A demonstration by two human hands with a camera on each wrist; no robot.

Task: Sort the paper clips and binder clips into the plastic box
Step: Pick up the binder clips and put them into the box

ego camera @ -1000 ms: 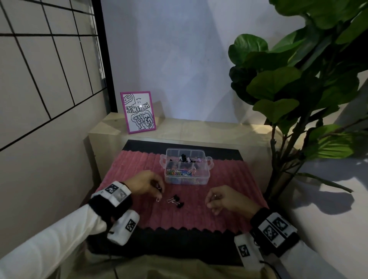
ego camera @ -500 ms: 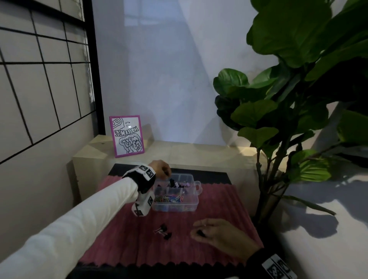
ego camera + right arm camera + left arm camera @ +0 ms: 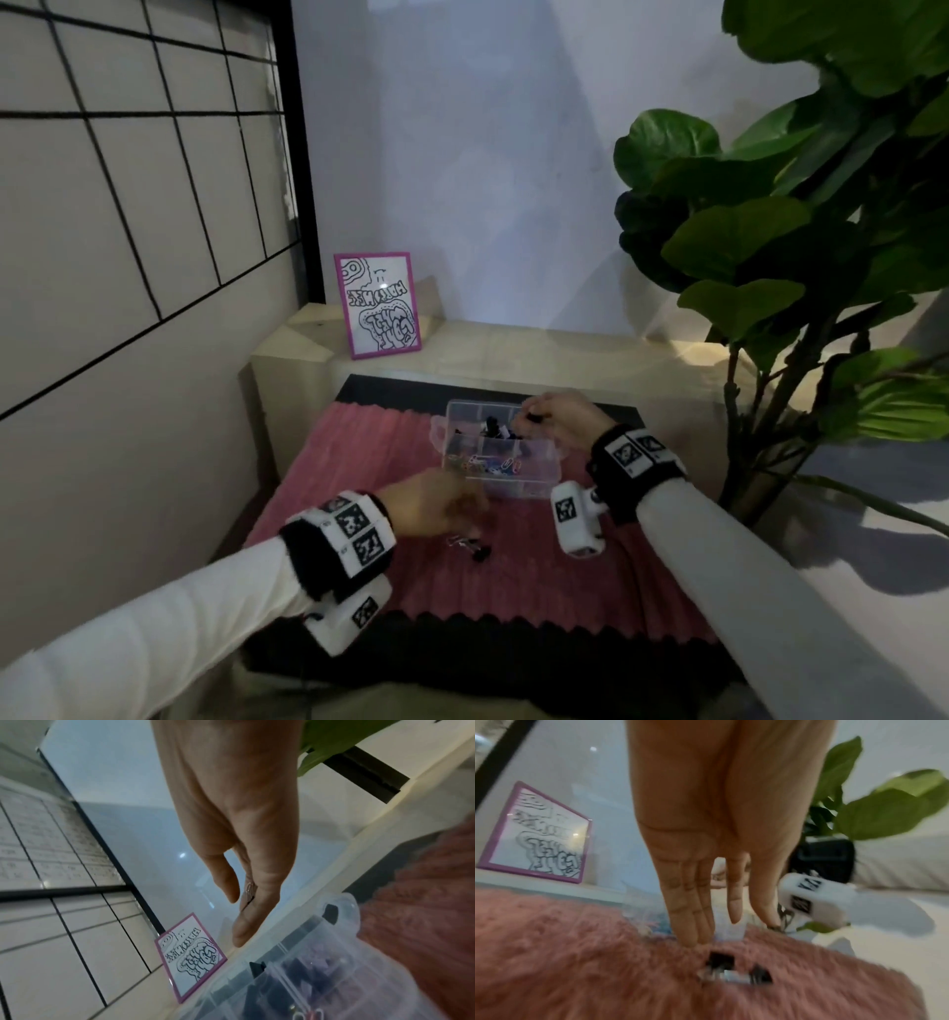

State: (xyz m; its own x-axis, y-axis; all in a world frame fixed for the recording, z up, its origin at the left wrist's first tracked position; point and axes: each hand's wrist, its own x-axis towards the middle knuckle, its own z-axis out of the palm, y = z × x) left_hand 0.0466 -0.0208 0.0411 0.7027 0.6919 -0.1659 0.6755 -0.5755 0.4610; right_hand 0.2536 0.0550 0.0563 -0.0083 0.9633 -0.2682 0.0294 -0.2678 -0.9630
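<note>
**A:** Head view first. The box (image 3: 495,460) sits mid-mat (image 3: 359,462), coloured paper clips (image 3: 488,465) in its near compartment, black binder clips (image 3: 493,429) in the far one. The right hand (image 3: 557,419) is over the far right corner, fingers curled on something small and dark, probably a binder clip. The left hand (image 3: 431,506) is low on the mat, just left of the loose clips (image 3: 475,547) near the box. That hand's blurry here, so I can't tell the finger pose.

**B:** Left wrist view sorts that out. The left hand (image 3: 713,841) has its fingers (image 3: 693,912) straight and pressed together, pointing down, tips on the fluffy mat (image 3: 577,953), holding nothing. Two black binder clips with a silvery bit between them (image 3: 734,970) lie just nearer than the tips.

**A:** Right wrist view: right hand (image 3: 231,821) above the box (image 3: 308,973), thumb against finger with a sliver of wire and dark between them, so it's pinching a clip (image 3: 248,892). Type's hard to call.

**B:** If it's a binder clip I'd let go low over the far compartment so it doesn't bounce in with the paper clips. With the left, pinch one clip by its body, since the pile could snag the wire handles.
</note>
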